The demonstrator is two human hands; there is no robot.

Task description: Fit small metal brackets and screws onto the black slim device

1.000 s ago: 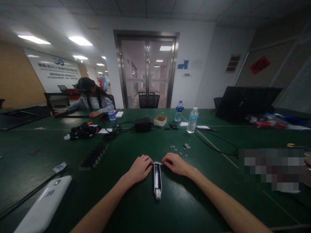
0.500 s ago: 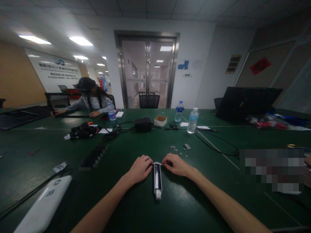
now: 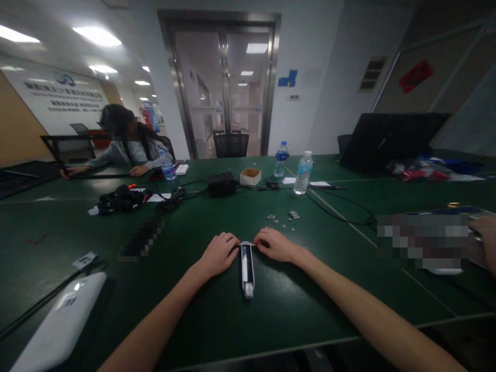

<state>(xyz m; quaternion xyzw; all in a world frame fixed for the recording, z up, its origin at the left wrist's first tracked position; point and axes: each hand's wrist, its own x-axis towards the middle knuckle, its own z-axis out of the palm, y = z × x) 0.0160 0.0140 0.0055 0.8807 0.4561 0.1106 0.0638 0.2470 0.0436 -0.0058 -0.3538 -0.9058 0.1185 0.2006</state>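
A narrow white and dark elongated device (image 3: pixel 247 267) lies lengthwise on the green table (image 3: pixel 294 289) in front of me. My left hand (image 3: pixel 217 253) rests curled at the left of its far end, fingertips pinched against that end. My right hand (image 3: pixel 275 245) is curled at the right of the same end, fingertips pinched on a thin metal pin or rod that crosses the device's top. Several small metal washers and parts (image 3: pixel 282 220) are scattered just beyond my right hand.
A white oblong case (image 3: pixel 58 325) lies near left. Further back are a black box (image 3: pixel 221 183), a small cardboard box (image 3: pixel 250 176), two water bottles (image 3: pixel 303 173), cables and a black laptop (image 3: pixel 391 139). A person sits at far left; another hand shows at the right edge (image 3: pixel 486 237).
My head has tipped downward, so everything sits higher in view and the table's near edge shows. Both hands stay pinched at the device's far end.
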